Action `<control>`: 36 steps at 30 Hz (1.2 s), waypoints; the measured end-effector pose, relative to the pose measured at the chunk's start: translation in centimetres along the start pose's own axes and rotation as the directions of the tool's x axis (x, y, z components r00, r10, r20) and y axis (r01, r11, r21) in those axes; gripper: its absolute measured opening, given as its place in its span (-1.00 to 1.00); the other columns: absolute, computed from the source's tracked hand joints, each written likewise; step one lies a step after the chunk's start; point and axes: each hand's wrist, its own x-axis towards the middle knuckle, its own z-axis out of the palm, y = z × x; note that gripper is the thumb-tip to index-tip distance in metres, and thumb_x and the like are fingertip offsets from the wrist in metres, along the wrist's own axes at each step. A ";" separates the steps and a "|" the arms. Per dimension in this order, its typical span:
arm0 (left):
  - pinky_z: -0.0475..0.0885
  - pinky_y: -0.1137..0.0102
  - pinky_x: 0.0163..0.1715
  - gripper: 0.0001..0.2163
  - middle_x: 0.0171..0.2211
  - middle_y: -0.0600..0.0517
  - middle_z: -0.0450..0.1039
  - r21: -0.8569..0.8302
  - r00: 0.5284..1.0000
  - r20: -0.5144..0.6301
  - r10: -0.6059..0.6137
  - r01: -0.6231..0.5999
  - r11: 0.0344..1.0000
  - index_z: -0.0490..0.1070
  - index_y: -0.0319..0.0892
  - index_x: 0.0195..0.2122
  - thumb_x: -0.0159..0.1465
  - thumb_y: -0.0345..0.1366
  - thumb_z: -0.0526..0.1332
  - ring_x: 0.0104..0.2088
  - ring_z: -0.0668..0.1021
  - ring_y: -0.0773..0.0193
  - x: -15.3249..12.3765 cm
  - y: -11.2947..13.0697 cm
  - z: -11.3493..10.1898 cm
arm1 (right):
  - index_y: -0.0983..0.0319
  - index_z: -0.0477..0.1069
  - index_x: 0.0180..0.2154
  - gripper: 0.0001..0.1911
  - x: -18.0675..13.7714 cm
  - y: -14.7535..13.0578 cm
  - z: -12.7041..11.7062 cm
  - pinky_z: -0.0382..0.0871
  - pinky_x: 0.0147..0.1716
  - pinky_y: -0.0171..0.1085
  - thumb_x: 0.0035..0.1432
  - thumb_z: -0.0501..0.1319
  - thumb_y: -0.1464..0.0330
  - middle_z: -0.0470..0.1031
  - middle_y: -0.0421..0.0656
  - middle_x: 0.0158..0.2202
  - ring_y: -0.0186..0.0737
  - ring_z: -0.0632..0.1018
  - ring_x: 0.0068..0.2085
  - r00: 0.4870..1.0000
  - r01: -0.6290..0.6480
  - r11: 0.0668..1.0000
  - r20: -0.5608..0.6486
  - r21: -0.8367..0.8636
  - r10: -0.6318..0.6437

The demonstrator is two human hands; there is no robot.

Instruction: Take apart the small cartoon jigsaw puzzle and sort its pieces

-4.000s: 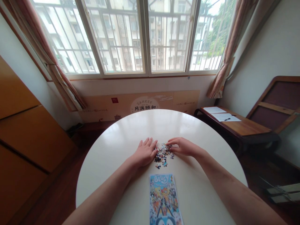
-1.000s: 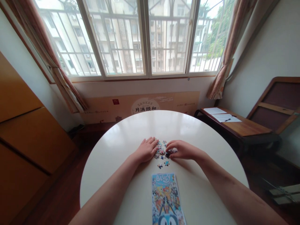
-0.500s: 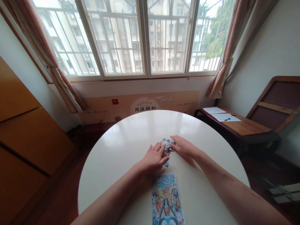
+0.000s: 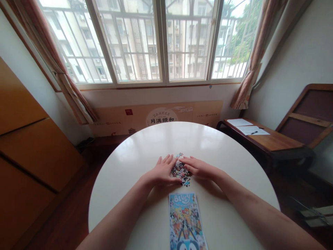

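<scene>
A heap of small, many-coloured jigsaw puzzle pieces [image 4: 181,172] lies on the white round table [image 4: 125,173]. Against the heap's left side rests my left hand [image 4: 163,170], open, its fingers stretched out and its thumb reaching along the near edge. My right hand [image 4: 196,166] is at the right side of the pile, also open, with fingertips touching the pieces. A few pieces stick out beyond the hands at the far and near ends. Just below the pile lies a colourful picture sheet [image 4: 186,220] with "BLUEY" printed at its top.
Right of the table stands a wooden chair-like seat [image 4: 281,140] with paper sheets [image 4: 252,130] and a dark pen on it. A printed cardboard panel [image 4: 135,116] leans below the window. Orange-brown cabinets [image 4: 31,152] are at the left.
My left hand has shifted left, and my right hand has come in to the left against the pile. More of the pieces show between the hands now.
</scene>
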 end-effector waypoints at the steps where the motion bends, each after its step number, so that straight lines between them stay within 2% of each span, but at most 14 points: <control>1: -0.26 -0.07 0.32 0.02 0.42 -0.22 -0.28 0.007 1.000 -0.020 0.003 -0.003 1.000 -0.24 -0.11 0.43 0.11 0.38 0.08 0.40 -0.17 -0.13 0.1 0.1 0.2 | 0.10 0.22 0.28 -0.50 -0.1 0.0 -0.2 -0.02 0.35 0.07 0.35 -0.03 0.24 0.21 -0.17 0.32 -0.07 0.24 0.33 1.000 0.010 1.000 -0.015 0.027 -0.009; 4: -0.27 -0.04 0.33 -0.07 0.42 -0.19 -0.30 0.015 0.998 -0.059 0.011 -0.010 1.000 -0.20 -0.12 0.43 0.20 0.35 0.01 0.40 -0.16 -0.09 0.4 0.2 0.4 | 0.13 0.27 0.26 -0.50 -0.1 0.8 -0.7 0.10 0.32 0.02 0.35 -0.02 0.22 0.29 -0.12 0.27 -0.06 0.28 0.30 0.990 -0.031 0.999 -0.136 0.040 0.036; 7: -0.26 -0.03 0.33 -0.15 0.42 -0.16 -0.27 0.010 0.997 -0.074 -0.016 0.017 1.000 -0.15 -0.12 0.42 0.26 0.32 -0.10 0.41 -0.15 -0.05 0.9 0.1 0.6 | 0.22 0.28 0.26 -0.47 0.2 1.9 -0.7 0.01 0.35 0.05 0.36 -0.04 0.18 0.26 -0.04 0.29 0.00 0.16 0.37 0.970 -0.129 0.990 -0.215 -0.054 0.115; 10: -0.19 -0.06 0.32 -0.27 0.42 -0.14 -0.20 0.028 0.992 -0.105 -0.073 0.077 0.997 -0.03 -0.09 0.40 0.34 0.25 -0.19 0.40 -0.11 -0.04 1.5 0.1 0.8 | 0.23 0.24 0.28 -0.44 0.6 2.1 -0.1 -0.09 0.35 0.12 0.37 -0.06 0.14 0.15 0.01 0.34 0.05 0.05 0.40 0.963 -0.209 0.967 -0.205 -0.149 0.176; 14: -0.11 -0.09 0.30 -0.42 0.41 -0.12 -0.08 0.009 0.984 -0.151 -0.090 0.093 0.996 0.16 -0.01 0.33 0.40 0.12 -0.18 0.39 -0.01 -0.04 1.9 0.0 0.8 | 0.10 0.19 0.31 -0.46 1.0 0.9 0.2 -0.19 0.34 0.17 0.38 -0.09 0.12 0.06 -0.04 0.38 0.10 -0.03 0.41 0.965 -0.238 0.948 -0.165 -0.214 0.205; 16: -0.04 -0.04 0.30 -0.48 0.37 -0.10 0.04 -0.042 0.980 -0.180 -0.084 0.078 0.996 0.30 0.00 0.25 0.42 0.05 -0.19 0.37 0.08 0.01 1.9 -0.3 0.6 | 0.05 0.24 0.28 -0.47 1.0 0.7 0.1 -0.20 0.33 0.19 0.39 -0.12 0.10 0.06 -0.07 0.38 0.10 -0.05 0.42 0.970 -0.225 0.953 -0.137 -0.203 0.200; 19: 0.08 0.14 0.30 -0.48 0.28 -0.08 0.24 -0.117 0.963 -0.259 -0.074 0.045 0.992 0.43 -0.07 0.14 0.44 -0.04 -0.22 0.32 0.21 0.12 1.9 -0.9 0.3 | 0.06 0.31 0.23 -0.47 1.0 1.2 -0.2 -0.18 0.32 0.20 0.40 -0.16 0.10 0.06 -0.07 0.38 0.10 -0.06 0.42 0.971 -0.217 0.965 -0.132 -0.148 0.198; 22: 0.13 0.23 0.29 -0.46 0.24 -0.09 0.30 -0.132 0.945 -0.316 -0.084 0.044 0.990 0.43 -0.15 0.15 0.44 -0.05 -0.22 0.28 0.26 0.13 2.0 -1.4 0.4 | 0.14 0.31 0.24 -0.45 1.1 2.0 -0.2 -0.12 0.32 0.18 0.40 -0.16 0.11 0.11 -0.02 0.36 0.08 -0.01 0.41 0.956 -0.244 0.965 -0.191 -0.099 0.222; 24: 0.12 0.19 0.29 -0.48 0.25 -0.08 0.28 -0.098 0.950 -0.301 -0.078 0.050 0.994 0.41 -0.13 0.18 0.44 -0.05 -0.19 0.28 0.26 0.09 2.1 -1.5 0.6 | 0.17 0.35 0.21 -0.45 1.1 2.3 -0.2 -0.10 0.32 0.17 0.40 -0.16 0.12 0.15 0.00 0.34 0.08 0.00 0.41 0.949 -0.255 0.962 -0.213 -0.092 0.231; 28: 0.10 0.06 0.28 -0.53 0.28 -0.06 0.25 -0.059 0.963 -0.264 -0.055 0.040 0.997 0.43 -0.04 0.17 0.44 -0.06 -0.14 0.30 0.23 0.00 2.2 -1.4 0.9 | 0.13 0.40 0.16 -0.43 1.1 1.9 -0.3 -0.12 0.31 0.19 0.40 -0.20 0.10 0.13 -0.03 0.35 0.11 -0.02 0.41 0.961 -0.243 0.959 -0.169 -0.146 0.218; 33: 0.12 0.04 0.27 -0.56 0.27 0.00 0.26 -0.098 0.962 -0.269 -0.042 0.016 0.995 0.52 0.05 0.05 0.43 -0.01 -0.10 0.28 0.26 -0.03 2.1 -1.1 0.7 | 0.02 0.31 0.23 -0.41 1.0 0.8 -0.4 -0.19 0.32 0.19 0.40 -0.25 0.05 0.06 -0.11 0.38 0.09 -0.07 0.42 0.962 -0.266 0.945 -0.117 -0.193 0.247; 36: 0.09 0.02 0.28 -0.57 0.29 -0.02 0.22 -0.078 0.959 -0.281 -0.044 0.023 0.997 0.45 0.07 0.14 0.43 -0.02 -0.10 0.29 0.24 0.00 2.3 -1.2 0.9 | 0.00 0.23 0.28 -0.39 1.0 0.5 -0.4 -0.23 0.33 0.17 0.39 -0.28 0.01 0.02 -0.11 0.40 0.08 -0.09 0.42 0.960 -0.275 0.940 -0.113 -0.204 0.256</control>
